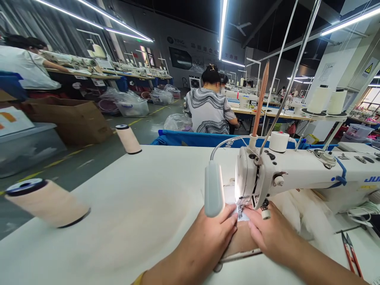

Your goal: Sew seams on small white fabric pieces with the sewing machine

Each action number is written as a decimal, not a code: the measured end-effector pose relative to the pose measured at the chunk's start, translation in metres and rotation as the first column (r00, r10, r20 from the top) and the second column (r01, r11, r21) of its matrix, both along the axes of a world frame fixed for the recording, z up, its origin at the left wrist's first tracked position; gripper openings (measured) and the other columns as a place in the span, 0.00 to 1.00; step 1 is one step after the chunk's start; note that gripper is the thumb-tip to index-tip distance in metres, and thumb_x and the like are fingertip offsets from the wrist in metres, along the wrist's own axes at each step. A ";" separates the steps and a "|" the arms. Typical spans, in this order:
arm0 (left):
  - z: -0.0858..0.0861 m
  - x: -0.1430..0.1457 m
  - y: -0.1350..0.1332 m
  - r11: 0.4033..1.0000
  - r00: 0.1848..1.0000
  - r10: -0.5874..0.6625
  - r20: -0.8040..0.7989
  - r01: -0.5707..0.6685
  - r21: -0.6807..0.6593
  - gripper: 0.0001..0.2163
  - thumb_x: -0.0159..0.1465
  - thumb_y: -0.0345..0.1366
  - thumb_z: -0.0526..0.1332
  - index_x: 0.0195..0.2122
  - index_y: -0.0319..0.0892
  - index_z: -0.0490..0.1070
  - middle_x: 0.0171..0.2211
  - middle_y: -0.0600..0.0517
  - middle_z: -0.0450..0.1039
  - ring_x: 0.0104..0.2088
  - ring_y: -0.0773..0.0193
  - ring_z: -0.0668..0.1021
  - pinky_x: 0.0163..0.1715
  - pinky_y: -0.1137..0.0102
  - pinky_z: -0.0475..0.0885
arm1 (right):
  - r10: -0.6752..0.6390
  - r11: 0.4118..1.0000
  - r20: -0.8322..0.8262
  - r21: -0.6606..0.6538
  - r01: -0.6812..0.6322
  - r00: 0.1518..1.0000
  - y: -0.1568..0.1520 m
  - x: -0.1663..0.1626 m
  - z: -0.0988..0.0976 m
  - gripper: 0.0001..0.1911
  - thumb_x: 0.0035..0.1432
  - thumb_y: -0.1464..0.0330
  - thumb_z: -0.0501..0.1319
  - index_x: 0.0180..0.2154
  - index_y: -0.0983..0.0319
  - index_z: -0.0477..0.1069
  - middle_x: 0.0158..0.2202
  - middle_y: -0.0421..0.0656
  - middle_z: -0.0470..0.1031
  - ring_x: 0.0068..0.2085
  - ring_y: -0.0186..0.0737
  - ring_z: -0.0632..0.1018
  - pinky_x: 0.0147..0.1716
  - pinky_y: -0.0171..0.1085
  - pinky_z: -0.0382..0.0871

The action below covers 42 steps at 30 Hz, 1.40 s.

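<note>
A white sewing machine (299, 172) stands on the white table (124, 213). A small beige fabric piece (242, 241) lies under its presser foot (241, 211). My left hand (209, 239) lies flat on the fabric just left of the foot, fingers stretched toward it. My right hand (268, 235) presses the fabric from the right, fingers flat and close together. Fluffy white fabric (303, 213) is bunched behind my right hand under the machine arm. A grey lamp head (213, 190) on a gooseneck hangs just above my left hand.
Two beige thread cones stand on the table, one at the left edge (49, 202) and one farther back (128, 138). Red-handled snips (350, 251) lie at the right. A person in a striped top (209, 107) sits ahead; another sits far left (23, 65). Cardboard box (69, 118) on the floor.
</note>
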<state>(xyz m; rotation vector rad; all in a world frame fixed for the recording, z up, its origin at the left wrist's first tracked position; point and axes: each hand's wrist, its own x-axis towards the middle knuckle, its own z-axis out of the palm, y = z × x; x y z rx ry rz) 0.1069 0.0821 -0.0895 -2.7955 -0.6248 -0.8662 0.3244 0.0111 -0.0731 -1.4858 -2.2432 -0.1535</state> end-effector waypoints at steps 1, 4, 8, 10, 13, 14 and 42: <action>0.003 0.000 -0.001 1.000 1.000 0.001 -0.010 -0.002 -0.011 0.15 0.73 0.22 0.51 0.44 0.40 0.78 0.45 0.43 0.83 0.43 0.50 0.84 0.43 0.54 0.79 | -0.005 1.000 -0.014 -0.002 0.005 1.000 0.000 0.000 -0.001 0.15 0.67 0.74 0.61 0.53 0.58 0.79 0.51 0.50 0.82 0.49 0.53 0.80 0.48 0.46 0.79; 0.008 0.001 -0.003 0.999 1.000 0.028 0.001 -0.028 -0.034 0.14 0.70 0.20 0.54 0.42 0.40 0.78 0.45 0.44 0.84 0.41 0.50 0.84 0.42 0.55 0.80 | -0.011 1.000 -0.058 -0.017 0.010 0.998 0.000 0.000 -0.006 0.17 0.67 0.74 0.59 0.53 0.56 0.79 0.54 0.49 0.82 0.51 0.53 0.81 0.48 0.47 0.79; 0.007 0.000 -0.006 0.992 0.995 0.087 -0.054 -0.091 -0.082 0.12 0.65 0.19 0.60 0.33 0.43 0.76 0.38 0.49 0.83 0.36 0.54 0.82 0.39 0.60 0.74 | 0.000 0.999 -0.075 -0.042 -0.003 0.997 0.000 0.002 -0.012 0.18 0.69 0.74 0.56 0.53 0.56 0.79 0.56 0.48 0.81 0.53 0.53 0.81 0.51 0.47 0.80; 0.008 -0.004 -0.008 0.986 0.989 0.121 -0.089 -0.130 -0.102 0.14 0.63 0.18 0.61 0.27 0.43 0.71 0.32 0.52 0.81 0.32 0.56 0.80 0.37 0.61 0.70 | -0.001 0.998 -0.070 -0.057 -0.003 0.998 0.000 0.003 -0.014 0.18 0.71 0.73 0.54 0.53 0.56 0.79 0.57 0.49 0.81 0.54 0.53 0.81 0.50 0.47 0.80; 0.012 -0.015 -0.014 0.978 0.981 0.147 -0.123 -0.163 -0.131 0.14 0.66 0.20 0.59 0.26 0.44 0.69 0.30 0.53 0.79 0.27 0.58 0.76 0.36 0.60 0.67 | 0.004 0.998 -0.075 -0.060 -0.008 0.997 0.001 0.006 -0.018 0.19 0.73 0.72 0.52 0.55 0.56 0.78 0.57 0.50 0.81 0.55 0.53 0.81 0.51 0.48 0.80; 0.014 -0.019 -0.016 0.973 0.979 0.153 -0.132 -0.172 -0.151 0.13 0.67 0.21 0.59 0.27 0.44 0.69 0.30 0.53 0.78 0.27 0.59 0.75 0.36 0.60 0.66 | 0.005 0.998 -0.076 -0.059 -0.009 0.997 0.001 0.006 -0.019 0.19 0.73 0.72 0.51 0.55 0.56 0.78 0.57 0.50 0.81 0.55 0.53 0.81 0.52 0.48 0.80; -0.018 -0.029 -0.002 0.990 0.993 0.071 0.099 -0.058 -0.126 0.18 0.74 0.28 0.49 0.29 0.44 0.73 0.42 0.48 0.83 0.35 0.53 0.77 0.37 0.60 0.63 | 0.045 0.998 -0.003 0.041 -0.044 0.999 0.000 0.009 -0.018 0.19 0.70 0.73 0.58 0.59 0.61 0.77 0.54 0.52 0.82 0.51 0.55 0.81 0.48 0.47 0.82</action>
